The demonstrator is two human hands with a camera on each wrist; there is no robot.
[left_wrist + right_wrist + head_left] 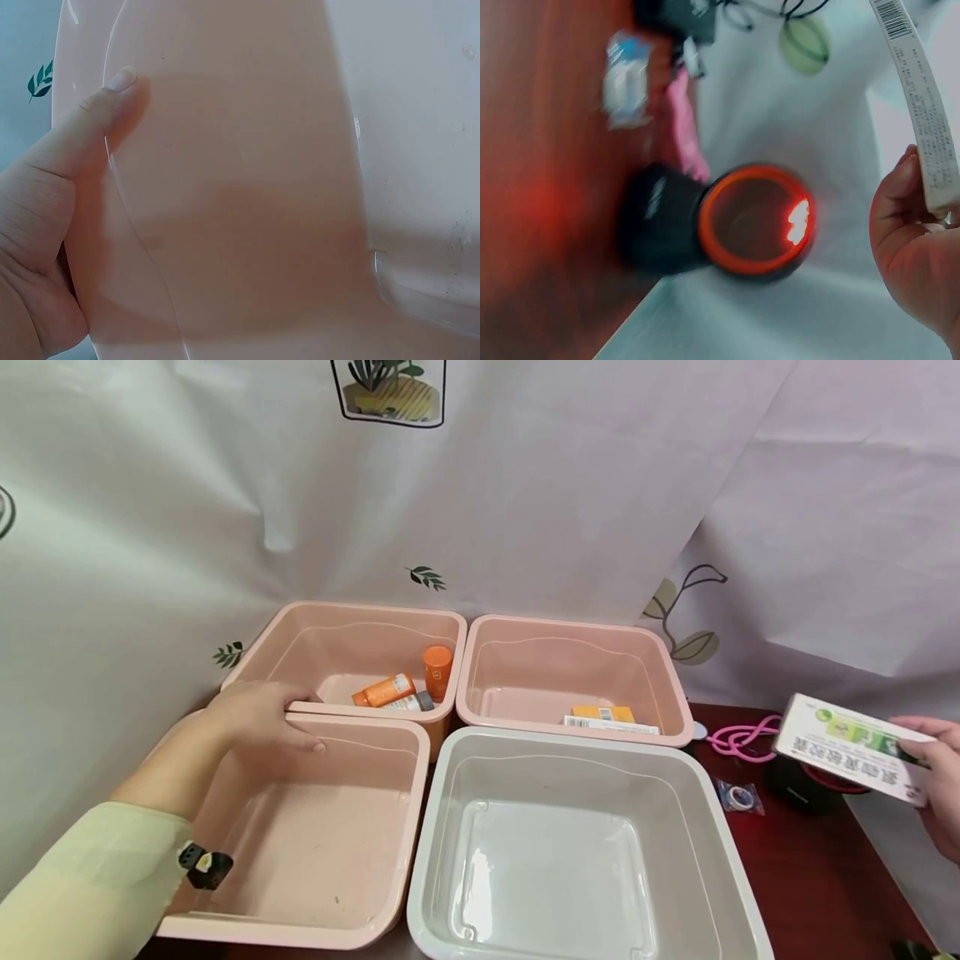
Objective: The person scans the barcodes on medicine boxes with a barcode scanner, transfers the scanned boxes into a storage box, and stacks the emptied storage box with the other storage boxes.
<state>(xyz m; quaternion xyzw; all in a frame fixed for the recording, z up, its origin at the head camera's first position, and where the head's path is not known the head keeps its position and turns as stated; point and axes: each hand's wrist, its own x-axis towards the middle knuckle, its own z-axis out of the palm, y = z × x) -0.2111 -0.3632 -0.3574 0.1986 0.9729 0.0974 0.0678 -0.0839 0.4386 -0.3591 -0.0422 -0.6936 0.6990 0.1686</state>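
Observation:
In the head view, my left hand [251, 714] grips the rim of the near left pink bin [426, 810] where it meets the bin behind. The left wrist view shows the thumb [105, 101] against that bin's inner wall; the other fingers are hidden. At the far right, my right hand [941, 777] holds a flat white medicine box [832, 764] with green print and Chinese characters. The right wrist view shows the box's barcoded edge [922, 112]. Near it, the black scanner [660, 221] has an orange ring and a red glow.
Orange bottles [437, 670] and a tube lie in the back left pink bin [360, 610]. Boxes [611, 720] lie in the back right pink bin [562, 625]. A grey bin [720, 827] stands in front. A pink cord [738, 739] and a bagged tape roll [741, 797] lie on the table.

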